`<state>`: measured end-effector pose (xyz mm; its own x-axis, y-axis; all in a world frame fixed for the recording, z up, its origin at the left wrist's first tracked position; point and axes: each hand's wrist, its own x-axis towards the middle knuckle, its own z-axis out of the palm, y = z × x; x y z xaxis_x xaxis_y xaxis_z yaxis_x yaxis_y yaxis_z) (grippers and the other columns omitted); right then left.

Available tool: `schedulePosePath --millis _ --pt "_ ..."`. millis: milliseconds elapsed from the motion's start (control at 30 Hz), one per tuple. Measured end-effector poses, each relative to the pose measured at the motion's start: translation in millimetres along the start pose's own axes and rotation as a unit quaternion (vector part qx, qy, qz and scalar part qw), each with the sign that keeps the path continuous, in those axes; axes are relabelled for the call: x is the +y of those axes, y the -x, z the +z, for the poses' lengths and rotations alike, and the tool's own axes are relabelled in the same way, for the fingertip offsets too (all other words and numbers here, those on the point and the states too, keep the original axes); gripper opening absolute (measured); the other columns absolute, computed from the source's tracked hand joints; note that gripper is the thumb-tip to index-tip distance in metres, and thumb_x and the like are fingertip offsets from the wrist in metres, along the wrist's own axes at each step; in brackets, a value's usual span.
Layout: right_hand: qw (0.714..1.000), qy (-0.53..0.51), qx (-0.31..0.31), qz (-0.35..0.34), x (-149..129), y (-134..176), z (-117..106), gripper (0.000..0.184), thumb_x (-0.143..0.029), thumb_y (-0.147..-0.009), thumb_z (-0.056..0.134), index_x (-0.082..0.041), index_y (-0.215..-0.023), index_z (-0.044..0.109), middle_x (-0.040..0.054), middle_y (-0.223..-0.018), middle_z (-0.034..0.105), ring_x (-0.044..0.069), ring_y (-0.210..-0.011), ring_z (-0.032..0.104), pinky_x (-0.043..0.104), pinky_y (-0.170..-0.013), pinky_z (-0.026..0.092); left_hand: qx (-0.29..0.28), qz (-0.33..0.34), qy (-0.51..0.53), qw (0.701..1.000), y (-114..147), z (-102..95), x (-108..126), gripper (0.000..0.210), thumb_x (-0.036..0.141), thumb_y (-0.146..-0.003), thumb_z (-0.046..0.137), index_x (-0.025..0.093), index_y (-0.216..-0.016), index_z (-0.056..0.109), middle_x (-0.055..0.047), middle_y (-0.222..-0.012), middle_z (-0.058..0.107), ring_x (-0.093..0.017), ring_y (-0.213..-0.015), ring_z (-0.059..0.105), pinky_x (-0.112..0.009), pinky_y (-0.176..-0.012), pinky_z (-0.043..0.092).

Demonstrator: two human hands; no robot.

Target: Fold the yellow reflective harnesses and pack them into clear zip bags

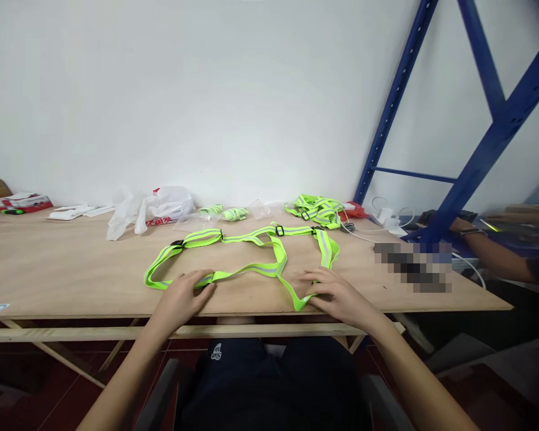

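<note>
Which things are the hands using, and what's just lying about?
Job in hand:
yellow-green strap harness with grey stripes, touched by left hand and right hand

Probably lying about:
white plastic bag with red print
red-and-white cardboard box

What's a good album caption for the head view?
Left hand and right hand touch neon reflective straps on a wooden table.

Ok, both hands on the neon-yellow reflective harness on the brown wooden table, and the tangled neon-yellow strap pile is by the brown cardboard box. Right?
Wrong spot: the head view shows the tangled neon-yellow strap pile at the back right, near the blue metal upright. The rest holds: left hand and right hand are on the neon-yellow reflective harness.
</note>
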<state>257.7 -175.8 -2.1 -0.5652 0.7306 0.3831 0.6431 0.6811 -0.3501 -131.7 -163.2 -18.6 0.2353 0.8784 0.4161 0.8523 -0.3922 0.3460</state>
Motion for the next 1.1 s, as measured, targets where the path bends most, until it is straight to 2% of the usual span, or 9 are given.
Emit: schedulePosePath --millis 167,367,467,567,700,800,900,967,1100 --pt "0.994 -0.064 0.080 0.024 -4 -20 -16 0.028 -0.038 -0.096 0.052 -0.021 -0.091 0.074 0.0080 -0.091 0.076 0.023 -0.086 0.068 0.035 -0.080 0.053 -0.016 -0.015 -0.036 0.999 -12 -10.0 -1 0.044 0.049 -0.095 0.037 0.023 -0.098 0.072 -0.008 -0.101 0.077 -0.030 -0.094 0.070 -0.037 -0.079 0.053" --pt "0.991 -0.077 0.005 0.112 13 -53 -75 0.048 -0.059 -0.085 0.061 -0.018 -0.060 0.062 -0.0016 -0.055 0.056 0.012 -0.052 0.049 0.024 -0.049 0.034 0.019 0.002 0.011 1.000 -51 -62.0 -9 0.046 0.054 -0.094 0.035 0.021 -0.082 0.065 -0.005 -0.076 0.072 -0.024 -0.071 0.066 -0.031 -0.065 0.048" --pt "0.984 -0.093 -0.017 0.150 22 -71 -105 0.051 -0.065 -0.081 0.063 -0.018 -0.062 0.060 -0.0021 -0.055 0.055 0.011 -0.049 0.046 0.024 -0.048 0.031 0.063 -0.003 0.044 0.997 -79 -93.0 -9 0.046 0.056 -0.092 0.039 0.020 -0.073 0.061 -0.002 -0.063 0.064 -0.020 -0.061 0.059 -0.028 -0.056 0.042" --pt "0.985 -0.022 0.029 0.168 23 -85 -130 0.052 -0.069 -0.082 0.060 -0.018 -0.069 0.063 -0.0008 -0.055 0.057 0.012 -0.050 0.047 0.026 -0.049 0.031 0.109 -0.007 0.026 0.994 -107 -116.5 -3 0.044 0.054 -0.090 0.043 0.019 -0.074 0.065 -0.001 -0.056 0.057 -0.018 -0.057 0.055 -0.027 -0.052 0.038" --pt "0.954 0.254 0.117 0.104 16 -89 -149 0.055 -0.071 -0.080 0.060 -0.020 -0.096 0.071 0.0041 -0.072 0.068 0.017 -0.062 0.056 0.027 -0.054 0.028 0.207 0.058 -0.076 0.974 -131 -135.9 6 0.037 0.050 -0.093 0.045 0.022 -0.094 0.070 -0.004 -0.089 0.070 -0.021 -0.083 0.062 -0.029 -0.068 0.045" --pt "0.908 0.404 0.101 0.042 17 -85 -156 0.057 -0.064 -0.081 0.062 -0.023 -0.120 0.066 0.0073 -0.094 0.072 0.021 -0.076 0.061 0.026 -0.057 0.027 0.193 0.083 -0.141 0.968 -135 -147.6 8 0.041 0.057 -0.089 0.054 0.024 -0.111 0.067 -0.005 -0.109 0.066 -0.023 -0.103 0.059 -0.028 -0.076 0.047" --pt "0.880 0.461 0.104 0.040 26 -81 -163 0.047 -0.041 -0.085 0.057 -0.024 -0.128 0.062 0.0075 -0.101 0.072 0.022 -0.082 0.061 0.026 -0.057 0.026 0.131 0.120 -0.166 0.970 -135 -160.1 4 0.061 0.061 -0.078 0.069 0.024 -0.125 0.061 -0.005 -0.118 0.062 -0.026 -0.114 0.053 -0.026 -0.080 0.047" --pt "0.871 0.472 0.127 0.054 30 -82 -170 0.046 -0.027 -0.083 0.054 -0.025 -0.127 0.062 0.0069 -0.105 0.072 0.022 -0.084 0.062 0.027 -0.056 0.026 0.114 0.141 -0.186 0.966 -136 -169.7 2 0.060 0.057 -0.082 0.066 0.024 -0.131 0.058 -0.006 -0.125 0.060 -0.026 -0.117 0.051 -0.027 -0.084 0.047" --pt "0.859 0.473 0.161 0.109 19 -91 -192 0.041 -0.016 -0.084 0.048 -0.024 -0.119 0.066 0.0075 -0.110 0.073 0.023 -0.089 0.062 0.030 -0.053 0.022 0.151 0.132 -0.295 0.934 -142 -194.4 7 0.047 0.036 -0.094 0.049 0.022 -0.138 0.055 -0.007 -0.129 0.058 -0.023 -0.113 0.055 -0.033 -0.090 0.045"
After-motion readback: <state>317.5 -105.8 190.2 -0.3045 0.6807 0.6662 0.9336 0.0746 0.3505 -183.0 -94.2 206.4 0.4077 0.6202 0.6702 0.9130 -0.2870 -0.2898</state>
